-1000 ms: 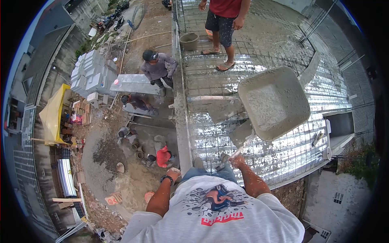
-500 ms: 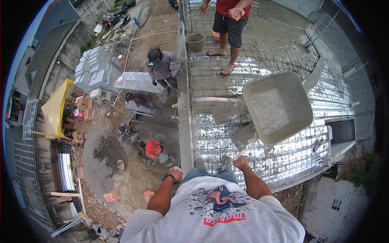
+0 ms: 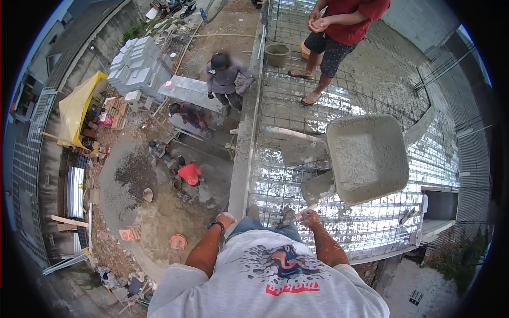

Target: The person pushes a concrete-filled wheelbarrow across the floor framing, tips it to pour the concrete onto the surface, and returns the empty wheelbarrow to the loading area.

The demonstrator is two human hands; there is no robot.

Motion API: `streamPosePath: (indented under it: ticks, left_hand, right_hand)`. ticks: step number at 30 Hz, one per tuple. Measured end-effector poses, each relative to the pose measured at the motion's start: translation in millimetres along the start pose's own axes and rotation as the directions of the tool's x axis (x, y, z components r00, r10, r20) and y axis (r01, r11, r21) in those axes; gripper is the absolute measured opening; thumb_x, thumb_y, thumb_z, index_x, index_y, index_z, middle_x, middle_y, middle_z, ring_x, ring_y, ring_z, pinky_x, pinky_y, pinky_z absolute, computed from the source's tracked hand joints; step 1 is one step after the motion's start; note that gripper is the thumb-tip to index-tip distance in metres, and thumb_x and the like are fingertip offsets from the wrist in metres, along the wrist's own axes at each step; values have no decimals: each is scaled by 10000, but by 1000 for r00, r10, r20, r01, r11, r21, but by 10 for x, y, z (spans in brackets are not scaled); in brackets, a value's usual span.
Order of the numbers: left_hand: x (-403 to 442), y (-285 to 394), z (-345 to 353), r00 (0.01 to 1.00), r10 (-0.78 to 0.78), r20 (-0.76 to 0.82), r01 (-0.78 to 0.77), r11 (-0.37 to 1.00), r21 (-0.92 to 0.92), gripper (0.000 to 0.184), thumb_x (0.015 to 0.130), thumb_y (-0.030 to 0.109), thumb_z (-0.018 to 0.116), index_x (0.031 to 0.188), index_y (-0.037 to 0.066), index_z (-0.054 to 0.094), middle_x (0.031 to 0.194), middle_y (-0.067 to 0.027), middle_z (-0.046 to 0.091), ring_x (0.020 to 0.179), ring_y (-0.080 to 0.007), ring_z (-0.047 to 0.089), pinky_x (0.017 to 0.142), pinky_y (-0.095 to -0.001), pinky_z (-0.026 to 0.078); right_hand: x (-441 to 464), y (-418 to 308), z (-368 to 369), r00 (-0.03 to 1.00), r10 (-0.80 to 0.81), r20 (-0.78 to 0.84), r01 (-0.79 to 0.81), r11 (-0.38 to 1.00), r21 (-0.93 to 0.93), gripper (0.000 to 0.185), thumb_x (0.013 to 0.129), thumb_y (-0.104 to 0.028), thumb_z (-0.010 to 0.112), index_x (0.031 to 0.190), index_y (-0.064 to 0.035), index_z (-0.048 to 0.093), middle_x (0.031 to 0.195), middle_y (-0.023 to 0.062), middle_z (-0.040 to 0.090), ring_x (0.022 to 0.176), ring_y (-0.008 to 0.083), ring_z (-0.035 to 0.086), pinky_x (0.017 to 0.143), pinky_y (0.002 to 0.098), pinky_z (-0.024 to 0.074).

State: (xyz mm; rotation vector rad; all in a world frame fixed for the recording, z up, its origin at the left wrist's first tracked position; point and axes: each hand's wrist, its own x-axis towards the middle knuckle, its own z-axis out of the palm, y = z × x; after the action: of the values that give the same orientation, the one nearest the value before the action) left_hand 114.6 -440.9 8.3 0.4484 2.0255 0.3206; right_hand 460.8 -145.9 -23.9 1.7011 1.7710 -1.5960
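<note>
A cement-smeared wheelbarrow [image 3: 368, 159] stands tilted on the rebar mesh ahead of me to the right, with wet grey residue in its tray. One handle [image 3: 291, 132] points left towards the slab edge; the other runs down towards my feet. My right hand [image 3: 309, 218] is closed around the end of that nearer handle. Beside my left thigh, my left hand [image 3: 226, 218] is closed, and whatever its fingers may hold is hidden. A dark band circles my left wrist.
A concrete edge beam [image 3: 249, 132] borders a drop on the left, with several workers below. A person in a red shirt [image 3: 352, 26] stands on the mesh ahead near a bucket [image 3: 277, 54]. An opening [image 3: 441, 206] lies right. Rebar [image 3: 297, 90] covers the deck.
My view has shifted, so the wheelbarrow appears lower. The person in the red shirt has brought both hands together. My right hand remains on the handle.
</note>
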Motion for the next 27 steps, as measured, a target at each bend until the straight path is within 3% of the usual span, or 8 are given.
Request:
streamPosePath:
  ticks: [2,3,6,7,15,18,20,27]
  left_hand:
    - [-27,-35,66,998,10,-56,-12,999,-31,275,699,332,735,855,107,704,888,-111,692,860,-233,657,800,-344,501]
    - [-32,-48,90,996,16,-84,-19,999,-43,261,697,331,728,831,108,706,842,-103,697,818,-229,664,773,-343,509]
    - [19,-83,126,998,-48,35,50,997,-64,333,719,362,725,939,116,683,1013,-126,672,992,-264,625,886,-365,468]
    - [42,-109,165,998,-48,35,50,996,-70,345,719,368,723,949,115,675,1024,-124,668,1001,-264,620,891,-367,465]
    - [113,-192,371,1000,-26,1,26,999,-44,386,704,386,721,970,116,649,1059,-120,654,1034,-258,603,902,-367,457]
    - [68,-156,371,995,10,-104,-14,999,-37,297,680,311,760,890,112,693,918,-103,693,877,-231,655,808,-342,504]
    - [81,-135,316,999,10,-43,-11,1000,-19,315,682,318,760,914,116,690,938,-104,689,890,-230,651,809,-345,504]
    - [-1,49,68,995,-71,65,76,993,-87,391,715,407,704,992,132,676,1070,-137,657,1029,-270,611,904,-350,460]
  right_hand:
    - [-30,-59,-25,998,-53,-25,54,998,21,343,879,-324,627,929,14,645,773,109,662,640,180,626,585,341,512]
    - [-55,-81,-36,999,-6,33,-1,979,203,329,873,-296,641,945,25,632,768,108,661,615,175,623,548,326,505]
    - [-24,-88,-86,998,-9,62,0,990,141,320,872,-272,643,948,38,619,760,113,657,611,175,622,526,316,504]
    - [-56,-98,-95,995,-37,89,13,966,260,343,857,-283,660,959,41,618,756,117,654,606,184,623,514,320,508]
    - [-198,-267,-162,994,-41,99,14,967,256,398,809,-321,705,965,37,627,757,122,648,692,190,639,532,309,536]
    - [-163,-215,-149,995,-52,85,32,975,219,391,812,-323,704,959,32,632,759,119,648,693,181,633,523,305,527]
    - [10,-36,-108,994,-85,71,75,989,129,375,821,-315,698,956,28,633,758,115,648,660,175,627,510,300,516]
    - [-214,-262,-96,995,57,86,-76,969,235,312,842,-276,688,937,16,634,766,114,659,576,162,611,473,291,486]
